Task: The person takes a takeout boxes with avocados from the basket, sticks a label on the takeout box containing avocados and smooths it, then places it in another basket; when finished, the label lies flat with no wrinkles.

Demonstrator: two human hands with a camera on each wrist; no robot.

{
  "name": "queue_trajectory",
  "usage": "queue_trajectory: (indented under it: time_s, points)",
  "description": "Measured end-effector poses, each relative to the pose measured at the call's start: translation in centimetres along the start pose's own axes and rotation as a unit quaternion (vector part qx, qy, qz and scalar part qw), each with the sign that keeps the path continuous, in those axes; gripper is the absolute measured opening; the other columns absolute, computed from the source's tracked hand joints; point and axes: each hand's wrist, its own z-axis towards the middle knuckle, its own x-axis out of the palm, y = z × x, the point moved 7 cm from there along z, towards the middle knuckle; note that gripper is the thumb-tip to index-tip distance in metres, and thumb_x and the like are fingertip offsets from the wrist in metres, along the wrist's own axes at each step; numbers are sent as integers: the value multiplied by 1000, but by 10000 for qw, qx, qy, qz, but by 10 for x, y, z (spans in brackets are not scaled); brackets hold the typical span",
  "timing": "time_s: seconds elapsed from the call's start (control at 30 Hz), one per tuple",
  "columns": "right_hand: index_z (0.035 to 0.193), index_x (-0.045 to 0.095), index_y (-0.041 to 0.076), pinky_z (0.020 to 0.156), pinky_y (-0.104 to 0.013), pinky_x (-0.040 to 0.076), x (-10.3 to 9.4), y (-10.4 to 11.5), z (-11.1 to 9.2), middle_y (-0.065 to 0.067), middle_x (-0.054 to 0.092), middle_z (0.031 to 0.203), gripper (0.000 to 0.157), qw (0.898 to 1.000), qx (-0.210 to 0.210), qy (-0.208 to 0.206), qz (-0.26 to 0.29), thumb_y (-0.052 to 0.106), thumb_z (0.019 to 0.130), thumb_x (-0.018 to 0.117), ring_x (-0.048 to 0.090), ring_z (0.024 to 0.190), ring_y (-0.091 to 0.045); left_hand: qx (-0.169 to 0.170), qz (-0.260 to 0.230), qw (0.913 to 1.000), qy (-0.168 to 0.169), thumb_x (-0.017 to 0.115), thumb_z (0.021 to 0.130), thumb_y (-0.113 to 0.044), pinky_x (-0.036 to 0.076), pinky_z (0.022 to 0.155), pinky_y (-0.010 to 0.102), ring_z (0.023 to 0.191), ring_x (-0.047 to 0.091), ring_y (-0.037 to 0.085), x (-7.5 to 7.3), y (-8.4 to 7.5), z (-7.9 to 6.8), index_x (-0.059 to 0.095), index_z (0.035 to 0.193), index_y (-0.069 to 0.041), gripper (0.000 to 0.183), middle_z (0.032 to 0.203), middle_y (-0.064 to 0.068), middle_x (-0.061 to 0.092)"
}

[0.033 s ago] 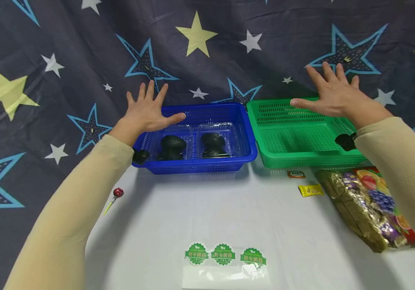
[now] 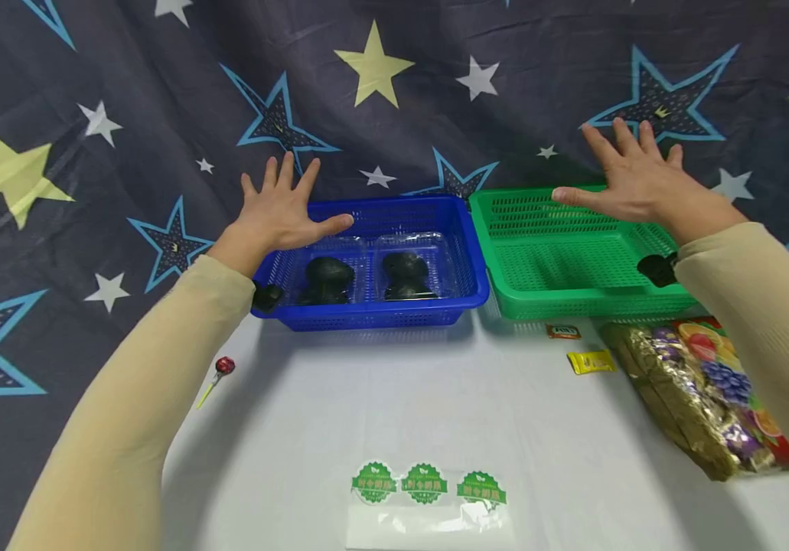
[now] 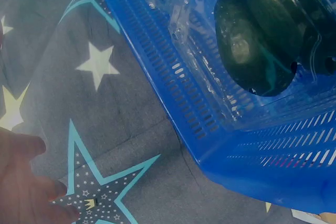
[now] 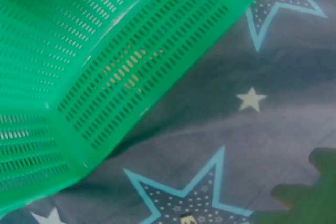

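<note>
My left hand (image 2: pixel 277 210), fingers spread, hovers over the back left corner of a blue basket (image 2: pixel 380 309). Inside that basket are two clear plastic boxes (image 2: pixel 438 252) holding dark green, avocado-like fruits (image 2: pixel 329 270). My right hand (image 2: pixel 642 180) is held up with spread fingers over the back of a green basket (image 2: pixel 573 295), which stands right of the blue one. Neither hand holds anything. The left wrist view shows some left fingers (image 3: pixel 31 150) beside the blue basket; in the right wrist view, right fingers (image 4: pixel 294 195) appear at the lower right corner.
A sheet with three green round stickers (image 2: pixel 425 484) lies at the front of the white table (image 2: pixel 366 398). A lollipop (image 2: pixel 225 366) is at left. Right of centre lie a small brown-red packet (image 2: pixel 562 331), a yellow packet (image 2: pixel 590 362) and a large fruit-printed bag (image 2: pixel 728 379). Star-patterned cloth (image 2: pixel 422 115) hangs behind.
</note>
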Motion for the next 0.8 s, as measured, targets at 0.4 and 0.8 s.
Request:
queue_trajectory:
  time_s: [0.4, 0.8]
  points:
    - [150, -19, 22, 96, -77, -9, -13, 6, -2, -20, -29, 151, 96, 9999, 19, -151, 81, 74, 87, 32, -28, 132, -47, 61, -93, 9999, -91, 24, 74, -89, -12, 102, 71, 139, -22, 40, -12, 6, -9, -18, 150, -23, 110, 154, 17, -25]
    - [153, -8, 16, 102, -72, 13, 0, 59, -1, -26, -9, 156, 95, 9947, -751, 25, 702, 62, 91, 46, 1, 139, -52, 381, -1609, 9854, 400, 45, 82, -75, 1, 109, 65, 143, -12, 38, 49, 39, -42, -16, 151, -12, 112, 157, 19, -13]
